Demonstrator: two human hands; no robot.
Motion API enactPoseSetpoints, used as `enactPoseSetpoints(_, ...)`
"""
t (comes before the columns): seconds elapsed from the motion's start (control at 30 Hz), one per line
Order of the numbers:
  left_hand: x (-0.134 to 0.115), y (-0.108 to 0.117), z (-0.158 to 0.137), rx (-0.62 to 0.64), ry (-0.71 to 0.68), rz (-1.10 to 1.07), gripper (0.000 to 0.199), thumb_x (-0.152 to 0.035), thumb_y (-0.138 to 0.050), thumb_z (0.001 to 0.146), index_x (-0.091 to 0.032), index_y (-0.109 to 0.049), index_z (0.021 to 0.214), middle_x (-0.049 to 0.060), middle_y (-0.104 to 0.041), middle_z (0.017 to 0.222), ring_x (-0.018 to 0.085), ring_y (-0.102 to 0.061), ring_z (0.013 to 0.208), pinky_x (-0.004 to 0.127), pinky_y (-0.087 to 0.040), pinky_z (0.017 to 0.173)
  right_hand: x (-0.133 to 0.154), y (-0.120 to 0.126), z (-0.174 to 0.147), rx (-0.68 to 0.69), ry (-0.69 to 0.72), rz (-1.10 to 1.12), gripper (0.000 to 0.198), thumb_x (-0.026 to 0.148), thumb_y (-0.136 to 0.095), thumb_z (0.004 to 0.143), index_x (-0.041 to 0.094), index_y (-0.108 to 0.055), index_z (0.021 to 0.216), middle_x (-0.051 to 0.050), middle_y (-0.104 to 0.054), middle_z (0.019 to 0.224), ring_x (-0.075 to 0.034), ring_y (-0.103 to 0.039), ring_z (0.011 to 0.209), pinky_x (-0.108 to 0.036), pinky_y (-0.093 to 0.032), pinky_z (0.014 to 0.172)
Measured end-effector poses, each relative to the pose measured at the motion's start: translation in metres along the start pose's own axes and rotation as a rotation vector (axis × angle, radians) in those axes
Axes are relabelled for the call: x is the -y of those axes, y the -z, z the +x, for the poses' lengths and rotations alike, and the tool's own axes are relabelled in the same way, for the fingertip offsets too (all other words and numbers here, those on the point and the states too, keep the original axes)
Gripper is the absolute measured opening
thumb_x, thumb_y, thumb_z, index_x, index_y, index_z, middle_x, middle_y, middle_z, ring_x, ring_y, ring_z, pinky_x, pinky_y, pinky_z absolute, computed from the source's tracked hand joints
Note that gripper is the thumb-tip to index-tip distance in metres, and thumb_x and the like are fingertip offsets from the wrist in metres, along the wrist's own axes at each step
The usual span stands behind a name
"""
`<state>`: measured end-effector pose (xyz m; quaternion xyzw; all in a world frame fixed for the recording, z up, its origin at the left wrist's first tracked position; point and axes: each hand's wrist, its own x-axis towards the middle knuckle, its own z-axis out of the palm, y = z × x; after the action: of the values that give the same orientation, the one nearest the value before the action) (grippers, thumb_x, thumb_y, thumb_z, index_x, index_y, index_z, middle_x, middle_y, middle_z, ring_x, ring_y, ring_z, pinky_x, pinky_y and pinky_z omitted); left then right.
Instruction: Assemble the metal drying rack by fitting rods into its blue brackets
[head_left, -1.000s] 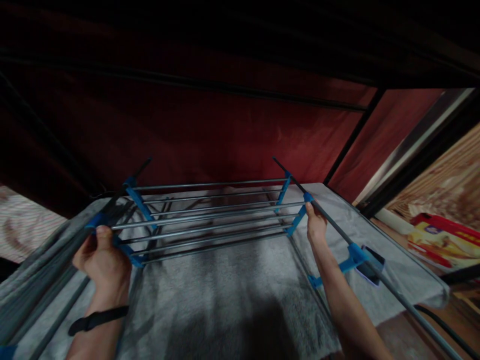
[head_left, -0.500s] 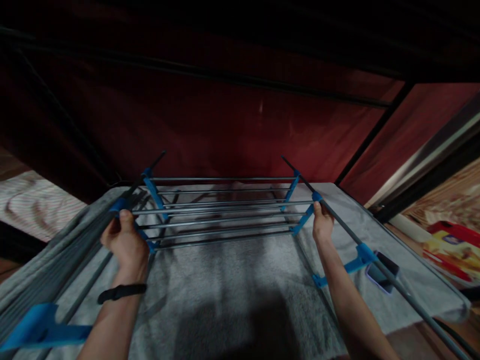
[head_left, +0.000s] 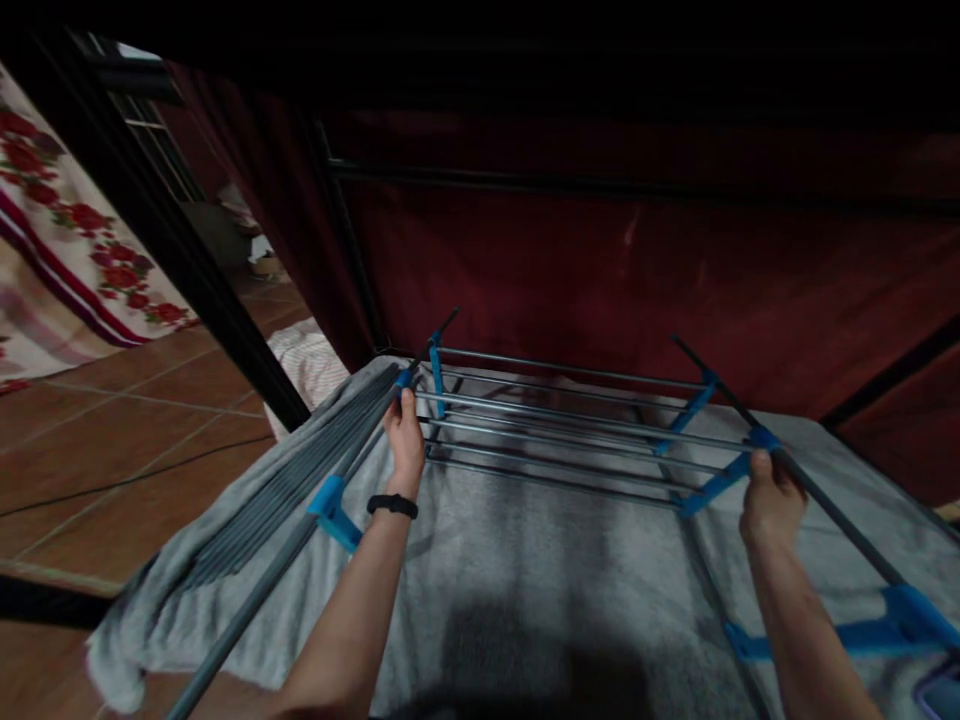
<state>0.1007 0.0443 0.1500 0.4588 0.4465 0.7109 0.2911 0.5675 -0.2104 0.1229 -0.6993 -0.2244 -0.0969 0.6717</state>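
A rack point(head_left: 555, 445) of grey metal tubes with blue plastic brackets stands on a grey blanket point(head_left: 510, 570). My left hand point(head_left: 405, 435), a black band on its wrist, is closed around the left side at a blue joint point(head_left: 403, 380), the thumb on top. On the far side, my right hand point(head_left: 772, 500) grips the right side just below another blue joint point(head_left: 763, 438). Several crossbars run between the two sides beyond my hands. Nearer to me, one more blue bracket point(head_left: 330, 505) sits on the left pole and another point(head_left: 900, 625) on the right pole.
Several loose grey tubes point(head_left: 300, 490) lie in a bundle on the blanket at left. A dark red curtain point(head_left: 600, 270) hangs behind the rack. Black frame posts point(head_left: 187, 230) stand left. A phone point(head_left: 941, 690) lies at the lower right corner. Tiled floor point(head_left: 127, 440) shows left.
The view has turned to the left, so the rack and both hands sit further right in the picture. Both hands keep their hold at the same joints.
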Motion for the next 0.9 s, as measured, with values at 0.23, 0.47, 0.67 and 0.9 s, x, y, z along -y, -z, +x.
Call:
enactPoseSetpoints(0.23, -0.005, 0.008, -0.062, -0.192, 0.099, 0.132, 0.046, -0.054, -0.054, 0.096, -0.023, -0.056, 0.131, 0.018, -0.057, 0.142, 0.032, -0.052, 0.14, 0.048, -0.037, 0.122, -0.012, 0.013, -0.034, 0.014, -0.002, -0.049, 0.075, 0.07, -0.065, 0.084, 0.03, -0.06, 0.148, -0.02, -0.06, 0.151, -0.046, -0.056, 0.14, -0.066, -0.042, 0.121)
enactPoseSetpoints(0.47, -0.08, -0.034, -0.134, 0.079, -0.06, -0.044, 0.024, -0.044, -0.05, 0.102, -0.028, -0.055, 0.119, 0.014, -0.06, 0.124, 0.029, -0.058, 0.123, 0.05, -0.045, 0.111, -0.031, 0.011, -0.2, 0.4, 0.148, -0.089, 0.068, 0.057, -0.056, 0.093, 0.025, -0.054, 0.152, -0.02, -0.052, 0.155, -0.043, -0.05, 0.146, -0.067, -0.047, 0.115)
enactPoseSetpoints(0.67, -0.187, -0.113, -0.094, 0.289, -0.406, -0.047, 0.035, -0.04, -0.029, 0.112, -0.025, -0.053, 0.133, 0.017, -0.056, 0.141, 0.031, -0.054, 0.139, 0.062, -0.04, 0.118, -0.059, 0.013, -0.3, 0.674, 0.315, -0.143, 0.043, 0.038, -0.046, 0.1, 0.027, -0.068, 0.134, -0.014, -0.063, 0.145, -0.037, -0.063, 0.132, -0.06, -0.057, 0.107)
enactPoseSetpoints(0.9, -0.218, -0.111, 0.054, 0.513, -0.904, 0.367, 0.028, -0.027, -0.043, 0.109, -0.018, -0.061, 0.128, 0.012, -0.062, 0.137, 0.031, -0.055, 0.141, 0.055, -0.042, 0.12, -0.067, 0.026, -0.315, 0.737, 0.441, -0.133, 0.039, 0.04, -0.046, 0.103, 0.036, -0.072, 0.133, -0.005, -0.074, 0.133, -0.03, -0.073, 0.119, -0.051, -0.064, 0.1)
